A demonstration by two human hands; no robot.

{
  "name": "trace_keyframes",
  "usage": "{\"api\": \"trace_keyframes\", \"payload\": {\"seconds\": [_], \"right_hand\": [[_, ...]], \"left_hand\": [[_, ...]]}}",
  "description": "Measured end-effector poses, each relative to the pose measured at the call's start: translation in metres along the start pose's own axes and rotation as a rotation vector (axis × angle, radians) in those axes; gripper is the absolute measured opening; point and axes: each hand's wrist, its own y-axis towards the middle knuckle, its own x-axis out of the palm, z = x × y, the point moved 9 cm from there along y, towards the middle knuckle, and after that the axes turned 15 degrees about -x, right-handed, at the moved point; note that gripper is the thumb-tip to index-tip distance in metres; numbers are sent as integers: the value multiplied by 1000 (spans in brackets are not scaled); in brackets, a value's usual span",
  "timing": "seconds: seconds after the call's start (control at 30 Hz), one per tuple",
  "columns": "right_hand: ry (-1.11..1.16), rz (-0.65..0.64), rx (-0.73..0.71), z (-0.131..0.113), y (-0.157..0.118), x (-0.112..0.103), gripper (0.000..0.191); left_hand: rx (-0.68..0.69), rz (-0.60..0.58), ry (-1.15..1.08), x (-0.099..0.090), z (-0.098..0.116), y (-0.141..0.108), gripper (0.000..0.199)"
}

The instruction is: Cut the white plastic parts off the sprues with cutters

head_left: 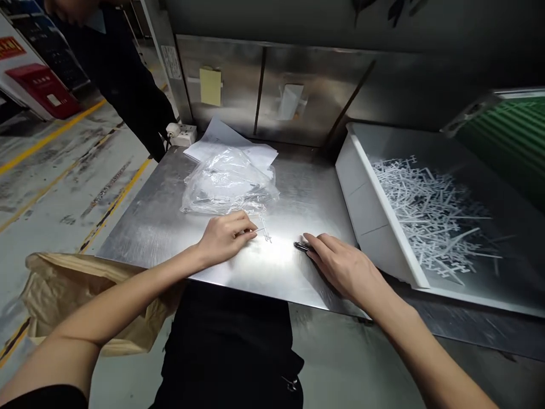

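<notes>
A small clear plastic part [264, 232], probably light and brittle, is pinched at its stem by the closed fingers of the left hand [225, 236] at the table's [170, 216] centre, while a dark tool [301, 246] is gripped by the right hand [343, 266] at three o'clock.

Two hands [225, 236] [340, 264], one clear plastic bag [227, 182], one white bin [374, 210] of uncounted plastic pieces [430, 210], one brown paper bag [85, 284], one yellow note [210, 86].
</notes>
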Motion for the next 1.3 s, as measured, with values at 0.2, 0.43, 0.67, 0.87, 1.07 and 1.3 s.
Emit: {"api": "trace_keyframes", "payload": {"seconds": [0.2,0.43,0.67,0.87,1.07,1.3], "right_hand": [[257,73,70,14,28,-18,30],[987,283,331,32,87,14,30],[1316,409,457,36,89,45,28],[1143,383,411,34,75,42,21],[1021,406,337,27,75,35,25],[941,432,218,19,83,24,22]], "left_hand": [[45,83,-89,1,-13,7,22],[44,111,-28,-3,-12,-2,24],[-2,106,-6,-6,-8,1,22],[-26,71,39,-5,-7,3,18],[38,15,155,1,1,1,25],[103,19,200,2,8,-1,29]]}}
